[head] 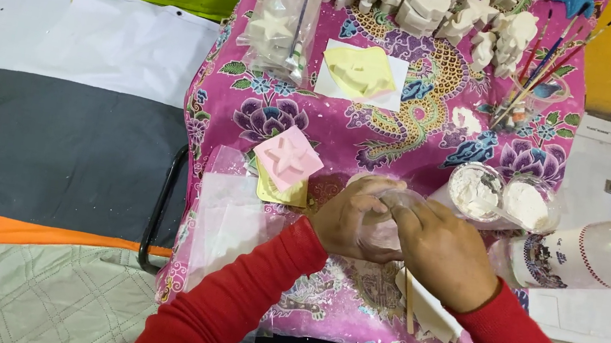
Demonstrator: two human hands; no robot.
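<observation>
Left hand (350, 218), right hand (446, 251), clear cup (386, 225) clasped

Head view, steeply down, close.

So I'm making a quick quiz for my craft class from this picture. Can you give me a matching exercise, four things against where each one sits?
Things:
1. pink star mould
2. yellow mould
3. paintbrushes
4. clear plastic bottle

Places:
A. lying on its side at the right edge of the cloth
B. standing in a cup at top right
C. on a white sheet near the top middle
D. just left of the hands

Pairs: 1-D, 2-C, 3-B, 4-A
</observation>
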